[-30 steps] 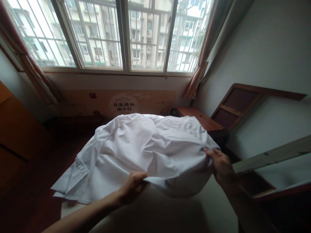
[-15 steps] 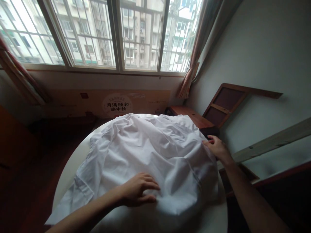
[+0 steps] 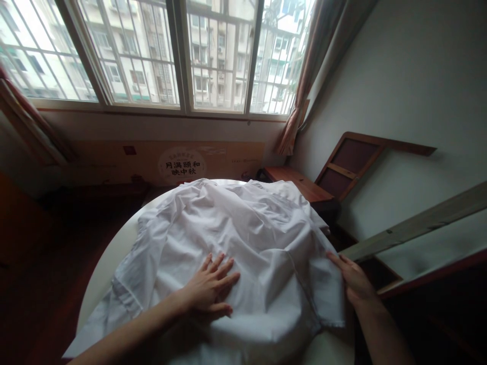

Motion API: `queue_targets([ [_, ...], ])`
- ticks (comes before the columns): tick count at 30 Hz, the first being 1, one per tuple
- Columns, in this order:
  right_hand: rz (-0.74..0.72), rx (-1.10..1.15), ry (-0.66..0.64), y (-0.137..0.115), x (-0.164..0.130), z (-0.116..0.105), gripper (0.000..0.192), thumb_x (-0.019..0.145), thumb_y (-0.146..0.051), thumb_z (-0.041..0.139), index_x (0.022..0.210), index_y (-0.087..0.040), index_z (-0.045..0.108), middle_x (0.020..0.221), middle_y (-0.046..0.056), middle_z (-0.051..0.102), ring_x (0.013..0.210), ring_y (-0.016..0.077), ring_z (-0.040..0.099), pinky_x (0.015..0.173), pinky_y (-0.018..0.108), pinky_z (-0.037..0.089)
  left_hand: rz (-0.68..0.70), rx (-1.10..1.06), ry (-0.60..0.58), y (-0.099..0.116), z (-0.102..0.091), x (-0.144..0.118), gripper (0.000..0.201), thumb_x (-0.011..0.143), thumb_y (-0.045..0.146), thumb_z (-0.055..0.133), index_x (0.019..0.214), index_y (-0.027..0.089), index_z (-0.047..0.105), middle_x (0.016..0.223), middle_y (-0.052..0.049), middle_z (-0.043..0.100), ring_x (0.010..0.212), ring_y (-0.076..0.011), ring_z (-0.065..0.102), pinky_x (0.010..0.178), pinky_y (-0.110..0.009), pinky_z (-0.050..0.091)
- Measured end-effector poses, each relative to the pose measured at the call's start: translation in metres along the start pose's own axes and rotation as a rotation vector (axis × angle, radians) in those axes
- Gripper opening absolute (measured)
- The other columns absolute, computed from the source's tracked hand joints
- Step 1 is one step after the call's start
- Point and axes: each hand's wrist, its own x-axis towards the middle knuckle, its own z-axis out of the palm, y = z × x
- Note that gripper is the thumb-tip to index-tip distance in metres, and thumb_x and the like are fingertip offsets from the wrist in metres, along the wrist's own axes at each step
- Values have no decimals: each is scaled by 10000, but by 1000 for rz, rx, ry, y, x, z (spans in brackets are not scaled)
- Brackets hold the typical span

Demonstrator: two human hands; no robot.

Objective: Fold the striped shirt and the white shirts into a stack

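A wrinkled white shirt (image 3: pixel 262 228) is spread over a round white table (image 3: pixel 104 258), its hem draping toward me. My left hand (image 3: pixel 213 284) lies on the middle of the cloth with fingers spread, palm down. At the right side a short sleeve (image 3: pixel 327 294) hangs out flat near the table's edge. My right hand (image 3: pixel 353 276) has the outer edge of that sleeve between its fingers; part of the grip is hidden.
Behind the table stand a low brown wooden cabinet (image 3: pixel 304 182) and a printed panel (image 3: pixel 144 157) below barred windows. A wooden frame (image 3: pixel 346 162) leans on the right wall. A pale beam (image 3: pixel 414 223) runs along the right.
My right hand has come down and toward me along the shirt's right side, and the sleeve there now lies flatter. My left hand has shifted slightly left and away, its fingers spreading.
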Motion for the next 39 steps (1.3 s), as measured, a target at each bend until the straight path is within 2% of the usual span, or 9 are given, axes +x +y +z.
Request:
queue_targets([
  [5, -758, -283, 177, -51, -41, 38, 313, 708, -496, 644, 753, -193, 579, 785, 62, 625, 746, 216, 596, 717, 373, 505, -137, -319, 154, 6, -6, 4, 656, 771, 615, 559, 1330, 277, 500, 1456, -102, 393, 1367, -379, 247, 1105, -581, 113],
  [9, -1211, -775, -673, -71, -119, 91, 94, 862, -272, 552, 828, -224, 626, 1056, 47, 630, 1027, 208, 564, 1004, 450, 362, -342, -1044, 459, 10, -17, 15, 623, 823, 635, 458, 1262, 197, 521, 1276, -136, 551, 1137, -277, 536, 972, -416, 403],
  [11, -1183, -886, -1073, -63, -147, 107, 73, 853, -284, 595, 908, -250, 629, 1021, 5, 646, 986, 175, 586, 1062, 460, 298, -404, -1454, 474, 10, -21, 22, 672, 803, 695, 418, 1196, 161, 529, 1125, -135, 615, 962, -240, 617, 816, -351, 481],
  [13, -1106, -902, -1179, -47, -160, 114, 142, 827, -316, 638, 955, -257, 624, 1015, -2, 650, 971, 170, 592, 1064, 446, 302, -456, -1721, 438, 10, -23, 29, 641, 772, 696, 475, 1109, 155, 539, 957, -97, 644, 811, -199, 639, 693, -295, 494],
  [21, -765, -930, -465, 15, -133, 90, 918, 628, -333, 750, 1419, -247, 293, 1441, 131, 365, 1305, 338, 359, 1025, 532, 340, -626, -1812, 714, 6, -18, 49, 458, 575, 55, 577, 1020, 157, 530, 764, -11, 645, 597, -121, 598, 547, -219, 467],
  [28, -576, -670, -586, 19, -128, 75, 486, 747, -248, 613, 1225, -214, 535, 1155, 90, 618, 1071, 259, 593, 904, 396, 484, -551, -1996, 734, 7, -31, 56, 207, 700, 223, 528, 896, 163, 552, 739, -35, 639, 664, -172, 634, 612, -290, 514],
  [34, -1081, -590, -907, -12, -170, 73, 185, 859, -184, 507, 933, -219, 673, 694, 22, 613, 593, 129, 581, 580, 224, 454, -871, -1417, 862, -7, -31, 56, 287, 633, 211, 626, 898, 163, 527, 720, -7, 593, 610, -145, 587, 591, -265, 473],
  [37, -971, -626, -1181, -25, -158, 75, 266, 818, -308, 622, 1077, -250, 640, 752, -2, 661, 598, 116, 600, 580, 200, 463, -966, -1029, 813, -20, -24, 43, 434, 624, 145, 552, 1054, 144, 496, 780, -22, 589, 624, -150, 574, 589, -273, 465],
  [39, -870, -690, -970, -29, -126, 80, 350, 806, -370, 634, 1129, -235, 610, 849, 22, 684, 723, 154, 641, 674, 240, 498, -927, -828, 839, -24, -23, 33, 584, 647, 143, 522, 1220, 142, 408, 977, -82, 591, 749, -182, 601, 664, -317, 490],
])
